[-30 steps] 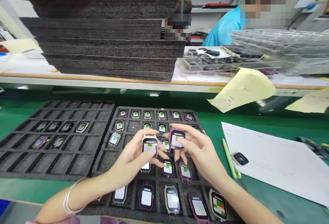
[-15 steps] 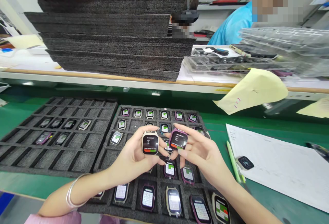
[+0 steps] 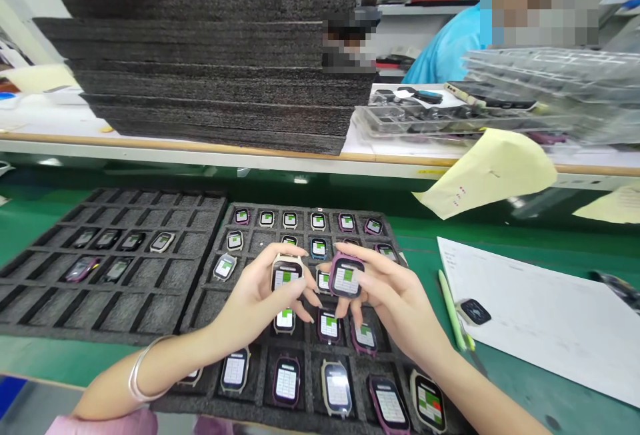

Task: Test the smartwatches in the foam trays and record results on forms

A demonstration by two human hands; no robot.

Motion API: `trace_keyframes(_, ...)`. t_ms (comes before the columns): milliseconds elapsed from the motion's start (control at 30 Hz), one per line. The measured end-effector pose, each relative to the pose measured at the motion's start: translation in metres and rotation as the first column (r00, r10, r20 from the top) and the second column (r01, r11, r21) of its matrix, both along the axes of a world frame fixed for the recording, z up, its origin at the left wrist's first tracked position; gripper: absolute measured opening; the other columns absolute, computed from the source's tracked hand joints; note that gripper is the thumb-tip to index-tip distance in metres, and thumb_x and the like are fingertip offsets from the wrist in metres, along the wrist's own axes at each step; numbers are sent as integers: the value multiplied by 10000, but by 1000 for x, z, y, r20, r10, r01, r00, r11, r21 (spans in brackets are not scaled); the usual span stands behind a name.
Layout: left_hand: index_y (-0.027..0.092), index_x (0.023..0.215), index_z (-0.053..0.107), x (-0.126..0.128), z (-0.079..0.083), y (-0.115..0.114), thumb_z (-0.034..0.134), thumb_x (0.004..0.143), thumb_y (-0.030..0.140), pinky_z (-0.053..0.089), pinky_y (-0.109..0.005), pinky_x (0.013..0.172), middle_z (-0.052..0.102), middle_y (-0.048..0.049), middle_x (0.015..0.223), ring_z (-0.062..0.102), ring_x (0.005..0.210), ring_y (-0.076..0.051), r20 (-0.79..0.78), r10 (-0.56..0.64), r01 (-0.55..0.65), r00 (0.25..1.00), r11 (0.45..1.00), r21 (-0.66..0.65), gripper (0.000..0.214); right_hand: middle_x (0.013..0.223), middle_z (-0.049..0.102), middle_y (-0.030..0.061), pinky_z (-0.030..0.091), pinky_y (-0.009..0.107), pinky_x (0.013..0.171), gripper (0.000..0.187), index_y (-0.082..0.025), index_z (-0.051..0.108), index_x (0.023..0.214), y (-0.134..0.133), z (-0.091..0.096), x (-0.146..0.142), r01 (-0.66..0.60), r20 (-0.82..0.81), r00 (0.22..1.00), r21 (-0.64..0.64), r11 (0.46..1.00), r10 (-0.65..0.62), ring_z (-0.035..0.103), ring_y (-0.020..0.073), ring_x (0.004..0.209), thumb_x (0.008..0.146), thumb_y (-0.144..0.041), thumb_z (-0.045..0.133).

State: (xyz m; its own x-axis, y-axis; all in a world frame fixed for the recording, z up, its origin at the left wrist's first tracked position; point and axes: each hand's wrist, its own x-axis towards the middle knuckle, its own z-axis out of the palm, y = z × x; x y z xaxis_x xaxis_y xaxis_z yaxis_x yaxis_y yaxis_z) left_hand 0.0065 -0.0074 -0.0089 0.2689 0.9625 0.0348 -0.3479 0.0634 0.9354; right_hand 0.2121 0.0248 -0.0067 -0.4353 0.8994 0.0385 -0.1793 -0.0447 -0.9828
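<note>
My left hand grips a cream-cased smartwatch, its thumb lying over the lit screen. In my right hand is a purple smartwatch, with the thumb on the right side of its display. Both screens show a pale grid with green blocks. The two watches are held side by side, apart, above a black foam tray. Several watches with lit screens sit in that tray's pockets, among them a purple watch and a cream watch near the front.
To the left, a second foam tray holds several watches. A white sheet lies at right with a watch and a green pen by it. Stacked black foam and clear plastic trays stand on the shelf. Two people are beyond.
Both held watches' screens have switched from a dark page with a red and green bar to a pale grid with green blocks. My thumbs have moved onto the displays.
</note>
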Motion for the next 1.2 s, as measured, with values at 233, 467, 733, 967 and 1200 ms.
trace_keyframes(233, 192, 1110, 494, -1, -3, 2, 573, 895, 250, 567, -233, 533, 608, -26, 825, 637, 708, -144, -12, -13, 13, 1000, 1000, -2, 236, 1196, 636, 124, 541, 267, 503, 552, -260, 528, 1320, -7, 3, 0, -110, -68, 992, -28, 994, 108, 689, 204, 724, 794, -158, 661)
trace_keyframes(467, 228, 1220, 483, -1, -5, -3, 643, 778, 104, 574, -337, 752, 624, -65, 1015, 639, 922, -210, 103, -102, 97, 990, 994, 51, 486, 925, 681, 68, 570, 268, 500, 515, -243, 533, 1311, -8, 2, -2, -33, 40, 999, 40, 999, 31, 681, 189, 675, 828, -222, 710)
trace_keyframes(733, 232, 1240, 469, 0, -6, -9, 635, 845, 162, 581, -315, 716, 618, -52, 954, 665, 865, -197, 48, -93, 92, 995, 995, 31, 434, 1168, 636, 121, 594, 277, 537, 643, -275, 453, 1385, -15, -1, 7, -114, 101, 989, 67, 991, 107, 689, 198, 750, 810, -234, 738)
trace_keyframes(967, 315, 1322, 384, -25, -27, -22, 701, 765, 97, 561, -333, 800, 538, -37, 1073, 657, 947, -192, -70, -83, 78, 994, 995, -64, 677, 639, 635, -4, 578, 330, 560, 608, -207, 462, 1393, -13, -27, 64, -113, 566, 825, 161, 981, 2, 618, 177, 559, 846, -363, 679)
trace_keyframes(1200, 224, 1264, 443, -105, -62, -34, 590, 850, 251, 444, -464, 985, 608, -87, 1118, 602, 1063, -252, -763, 188, -65, 618, 980, 188, 440, 1042, 694, 114, 573, 406, 659, 504, -207, 604, 1225, -1, -88, 149, -175, 814, 472, 462, 870, -337, 673, 284, 773, 821, -508, 625)
